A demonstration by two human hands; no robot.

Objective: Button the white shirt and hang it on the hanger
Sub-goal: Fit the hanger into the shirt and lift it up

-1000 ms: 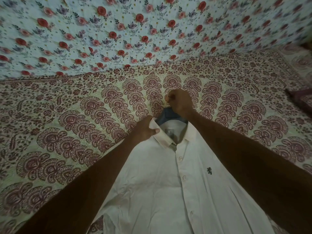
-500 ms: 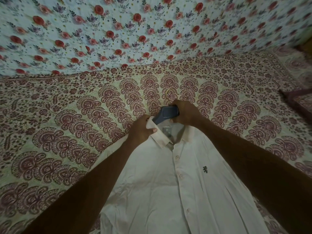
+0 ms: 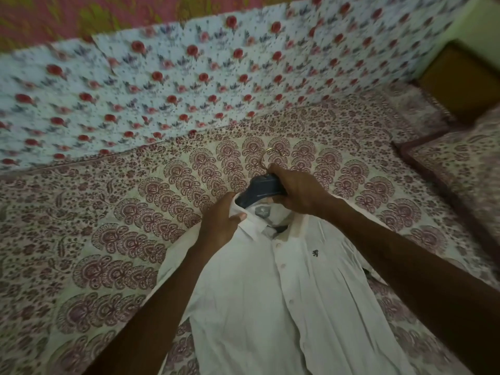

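Patterned bedspread carries the white shirt, collar farthest; right hand grips the hanger inside it, left hand pinches the collar alongside.

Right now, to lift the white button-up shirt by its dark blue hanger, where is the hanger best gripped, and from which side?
Probably at the dark blue hanger's neck, below its thin metal hook, coming from above. The right hand already holds there; the arms sit inside the white shirt, whose collar the left hand pinches.
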